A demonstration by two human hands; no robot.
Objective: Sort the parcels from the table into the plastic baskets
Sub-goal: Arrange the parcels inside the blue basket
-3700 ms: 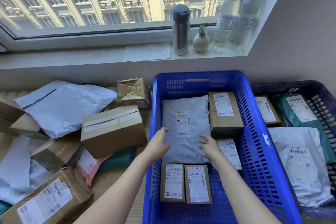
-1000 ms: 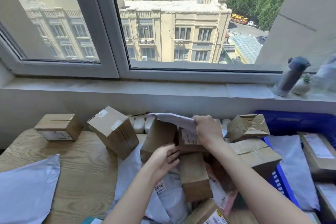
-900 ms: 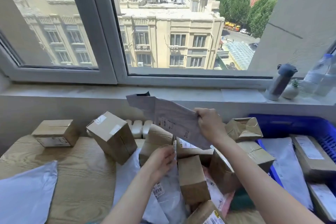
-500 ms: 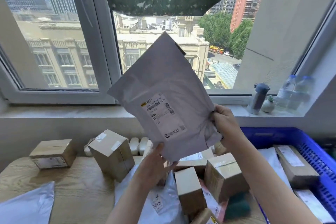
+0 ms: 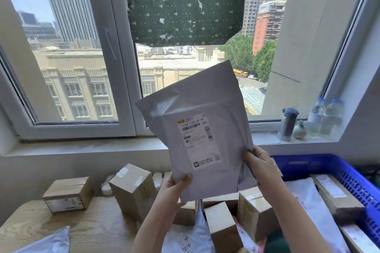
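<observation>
A grey plastic mailer bag (image 5: pixel 197 129) with a white shipping label is held upright in front of the window, label facing me. My left hand (image 5: pixel 176 187) pinches its lower left corner with the thumb on the front. My right hand (image 5: pixel 259 164) grips its lower right edge. Below, on the wooden table (image 5: pixel 61 226), lie cardboard boxes (image 5: pixel 133 189) and more grey mailers (image 5: pixel 189 240). The blue plastic basket (image 5: pixel 320 164) stands at the right and holds a grey mailer and flat cardboard parcels.
On the windowsill stand a grey flask (image 5: pixel 287 124), a small white pot with a plant (image 5: pixel 299 130) and two water bottles (image 5: pixel 322 116). A small box (image 5: pixel 67 194) sits at the table's far left. A dark green cloth (image 5: pixel 183 4) hangs at the window.
My right hand pulled the grey mailer out of the pile and raised it. My left hand has come up and taken its lower left corner; the bag now stands upright, lower in view.
</observation>
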